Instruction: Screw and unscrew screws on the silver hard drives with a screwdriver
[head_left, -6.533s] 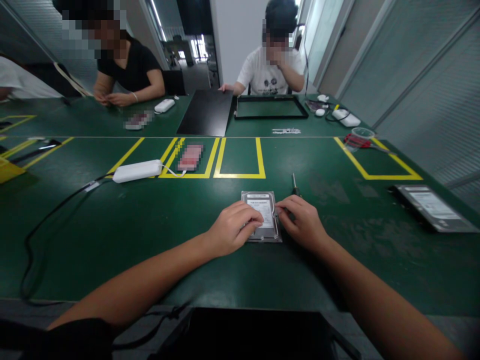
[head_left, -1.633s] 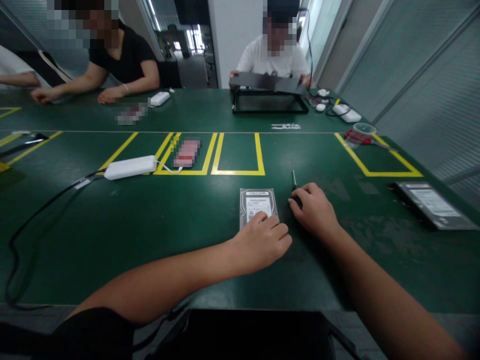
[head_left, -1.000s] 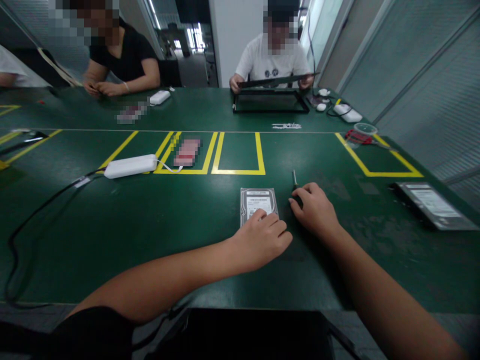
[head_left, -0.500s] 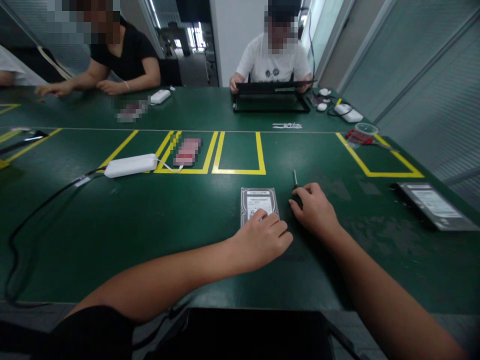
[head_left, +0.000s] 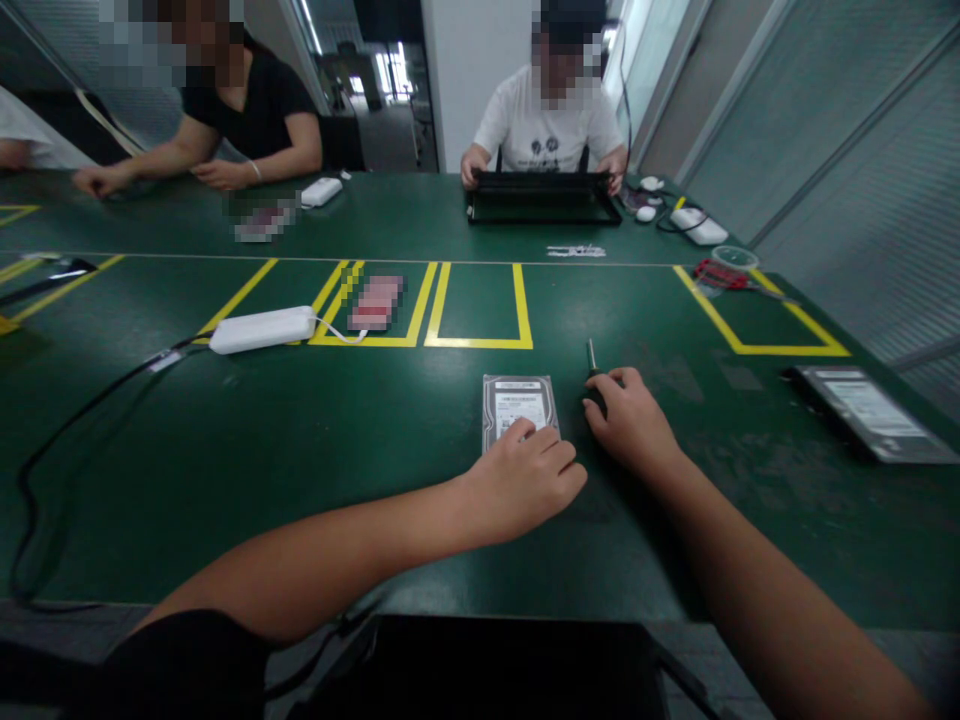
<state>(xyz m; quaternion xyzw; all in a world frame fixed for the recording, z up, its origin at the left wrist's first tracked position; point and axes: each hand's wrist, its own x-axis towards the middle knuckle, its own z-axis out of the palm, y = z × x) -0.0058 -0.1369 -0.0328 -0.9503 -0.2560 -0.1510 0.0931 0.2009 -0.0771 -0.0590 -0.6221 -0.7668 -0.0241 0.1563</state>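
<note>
A silver hard drive [head_left: 519, 400] lay flat, label up, on a green table [head_left: 300, 430] at twelve o'clock from the wearer. The left hand [head_left: 525, 480], its fingers loosely curled, covered the drive's near end; whether it gripped anything could not be told. At one o'clock, just beside the drive, the right hand [head_left: 634, 420] had fingers and thumb closed about the dark handle of a screwdriver [head_left: 592, 355], whose metal shaft pointed towards twelve.

Good handling seemed to call for a light, steady left hand, with fingers kept near the drive's rim so that its upper face stayed in view. The screwdriver looked best held well back on the handle (metal tips skid easily on smooth casings), upright over any screw, with pressure straight down.

In the earliest frame, the left fingers had rested across the drive's label and the right fingertips had been at its three o'clock edge; now the left hand was at the six o'clock end and the right hand was on the screwdriver. Across the table, towards twelve, a person in a white shirt [head_left: 547, 120] now held a black panel [head_left: 540, 182] over a black frame [head_left: 540, 221]; earlier, it had lain beside it.
</note>
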